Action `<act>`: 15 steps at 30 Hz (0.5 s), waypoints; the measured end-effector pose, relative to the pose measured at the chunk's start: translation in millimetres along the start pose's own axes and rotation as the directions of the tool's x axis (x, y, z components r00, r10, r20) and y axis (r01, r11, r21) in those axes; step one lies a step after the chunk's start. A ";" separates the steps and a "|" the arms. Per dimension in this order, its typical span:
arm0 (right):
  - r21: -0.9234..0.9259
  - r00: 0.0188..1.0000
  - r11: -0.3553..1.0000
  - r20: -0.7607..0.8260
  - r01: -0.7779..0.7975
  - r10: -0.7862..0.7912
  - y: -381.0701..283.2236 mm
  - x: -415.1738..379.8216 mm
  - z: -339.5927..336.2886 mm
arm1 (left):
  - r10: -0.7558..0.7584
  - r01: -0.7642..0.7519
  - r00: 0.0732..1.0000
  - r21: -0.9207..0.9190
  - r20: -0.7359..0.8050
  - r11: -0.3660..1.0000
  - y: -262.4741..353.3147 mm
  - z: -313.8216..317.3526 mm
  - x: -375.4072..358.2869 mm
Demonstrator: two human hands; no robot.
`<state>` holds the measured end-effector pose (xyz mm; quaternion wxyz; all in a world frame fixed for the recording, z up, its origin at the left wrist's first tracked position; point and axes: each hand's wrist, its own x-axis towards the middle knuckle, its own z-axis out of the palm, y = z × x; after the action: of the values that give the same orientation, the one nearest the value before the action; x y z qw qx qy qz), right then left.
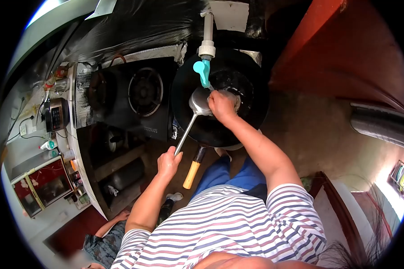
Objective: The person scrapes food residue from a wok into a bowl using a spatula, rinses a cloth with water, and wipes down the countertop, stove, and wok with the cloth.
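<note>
My left hand [168, 163] is closed around the handle of a metal ladle [199, 102], whose bowl is over a large black wok [255, 106]. At the bowl's right edge, my right hand [221, 106] is closed, its fingers curled. Whatever it may grip is hidden beneath the fingers. A tap [205, 67] with a teal lever hangs just above the ladle's bowl. Wet, shiny patches show inside the wok. Its handle [192, 175], with a light wooden end, points toward my body.
A black gas stove [146, 93] stands to the left of the wok. Farther left are a rice cooker [57, 114] and a glass-fronted cabinet [42, 186]. Another person [104, 244] is at the lower left. A red slanted panel [341, 58] rises on the right.
</note>
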<state>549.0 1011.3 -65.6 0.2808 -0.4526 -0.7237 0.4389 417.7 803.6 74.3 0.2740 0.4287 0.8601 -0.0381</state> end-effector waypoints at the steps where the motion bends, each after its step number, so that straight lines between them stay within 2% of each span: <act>1: -0.098 0.990 0.990 0.084 -0.105 0.113 13.3 8.3 4.5 | -0.004 0.004 1.000 -0.004 -0.001 1.000 -2.3 -1.2 -2.4; 2: -0.202 0.960 0.959 0.154 -0.201 0.234 30.3 20.6 4.3 | 0.016 -0.015 1.000 0.021 -0.012 1.000 -4.8 -3.2 -6.4; 3: -0.193 0.938 0.937 0.133 -0.291 0.319 38.0 32.4 -4.8 | 0.040 -0.039 0.999 0.047 -0.028 0.998 -6.4 -5.0 -7.5; 4: -0.049 0.964 0.969 0.097 -0.244 0.248 43.3 39.0 -17.1 | 0.061 -0.057 0.995 0.053 -0.073 0.997 -7.2 -5.3 -10.3; 6: 0.068 0.979 0.977 -0.019 -0.202 0.204 52.0 54.4 -19.0 | 0.023 -0.022 0.996 0.018 -0.089 1.000 -9.2 -5.7 -13.4; 8: -0.255 0.972 0.964 -0.234 -0.079 0.017 70.4 55.2 -18.5 | -0.008 0.010 0.998 0.034 -0.069 0.999 -12.8 -6.1 -15.7; 9: -0.401 0.979 0.896 -0.140 -0.190 0.145 73.8 50.2 -16.1 | -0.024 0.027 0.998 0.049 -0.059 0.998 -13.3 -7.0 -13.0; 10: -0.402 0.980 0.896 -0.137 -0.186 0.142 77.2 38.4 -4.1 | -0.027 0.030 0.998 0.046 -0.061 0.998 -15.5 -6.6 -11.0; 12: -0.720 0.970 0.694 0.144 -0.031 0.194 78.2 16.1 17.1 | 0.016 -0.007 0.998 0.156 -0.055 0.988 -18.9 -4.6 -8.1; 13: -0.719 0.971 0.694 0.153 -0.019 0.185 78.4 16.0 16.2 | 0.007 0.002 0.998 0.150 -0.062 0.989 -18.1 -4.7 -4.9; 15: -0.590 0.895 0.769 0.443 0.244 0.057 80.8 13.3 11.1 | 0.088 -0.076 0.995 0.237 -0.044 0.968 -17.1 -6.4 -0.8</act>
<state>567.4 1035.6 -142.4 -0.0349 -0.3725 -0.8944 0.2449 402.2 794.2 77.2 0.1992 0.4942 0.8381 -0.1168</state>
